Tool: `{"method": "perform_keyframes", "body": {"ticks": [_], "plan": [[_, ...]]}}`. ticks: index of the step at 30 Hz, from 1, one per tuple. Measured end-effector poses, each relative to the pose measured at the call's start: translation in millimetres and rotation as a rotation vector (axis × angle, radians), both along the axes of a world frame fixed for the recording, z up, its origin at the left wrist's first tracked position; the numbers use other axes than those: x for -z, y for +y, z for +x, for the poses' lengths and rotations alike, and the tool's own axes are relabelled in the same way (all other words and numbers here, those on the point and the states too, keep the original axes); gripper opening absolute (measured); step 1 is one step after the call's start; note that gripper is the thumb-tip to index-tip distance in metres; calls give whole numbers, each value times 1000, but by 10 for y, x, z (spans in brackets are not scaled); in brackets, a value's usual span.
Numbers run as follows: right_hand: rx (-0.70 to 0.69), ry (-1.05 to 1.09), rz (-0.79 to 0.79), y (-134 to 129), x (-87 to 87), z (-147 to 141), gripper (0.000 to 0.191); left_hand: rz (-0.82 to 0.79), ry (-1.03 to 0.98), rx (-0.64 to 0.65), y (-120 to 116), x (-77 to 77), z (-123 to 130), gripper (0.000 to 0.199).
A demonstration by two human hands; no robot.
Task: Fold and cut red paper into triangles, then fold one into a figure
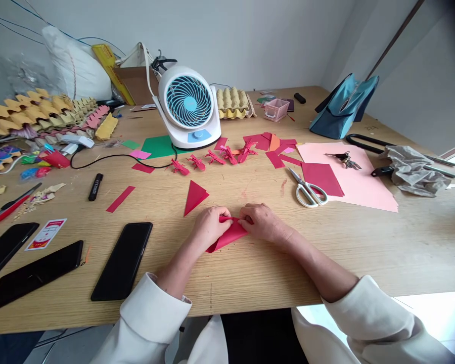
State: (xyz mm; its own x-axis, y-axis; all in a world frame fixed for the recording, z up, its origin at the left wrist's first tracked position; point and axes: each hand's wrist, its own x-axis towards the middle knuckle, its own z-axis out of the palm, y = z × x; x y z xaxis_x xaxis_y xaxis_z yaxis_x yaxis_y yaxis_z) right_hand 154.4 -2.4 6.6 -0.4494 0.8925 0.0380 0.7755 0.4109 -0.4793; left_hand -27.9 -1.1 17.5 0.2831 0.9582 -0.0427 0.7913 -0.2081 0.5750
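Note:
A sheet of red paper [229, 237], folded over on itself, lies on the wooden table in front of me. My left hand [213, 225] pinches its upper left edge between thumb and fingers. At the upper right edge, my right hand [263, 221] grips the same sheet, thumb close to the other thumb. Just beyond my left hand rests a folded red paper triangle [195, 197]. Farther back stands a row of several small folded red paper figures [214, 157]. White-handled scissors [310, 193] lie to the right, partly over a red paper square [322, 178].
A white fan [189, 106] stands at the back. Black phones [123, 260] and a black marker [95, 187] lie to the left. Pink paper sheets [367, 187] with keys [347, 159] are on the right, near a blue bag [337, 111]. Egg trays [233, 101] sit behind.

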Motion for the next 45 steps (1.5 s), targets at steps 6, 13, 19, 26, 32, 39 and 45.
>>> {"method": "perform_keyframes", "body": {"ticks": [6, 13, 19, 26, 32, 39, 45], "plan": [[-6, 53, 71, 11, 54, 20, 11, 28, 69, 1, 9, 31, 27, 8], [-201, 265, 120, 52, 131, 50, 24, 163, 68, -5, 36, 160, -22, 21], [-177, 284, 40, 81, 135, 56, 25, 313, 97, 31, -89, 71, -10, 14], [-231, 328, -6, 188, 162, 103, 27, 445, 129, 331, -538, 173, 41, 31], [-322, 302, -106, 303, 123, 169, 29, 460, 341, 369, -644, 256, 75, 45], [-391, 251, -240, 408, 44, 215, 34, 420, 459, 331, -704, 166, 234, 53], [-388, 237, -272, 424, 39, 213, 36, 408, 513, 227, -782, 217, 418, 67]]}}
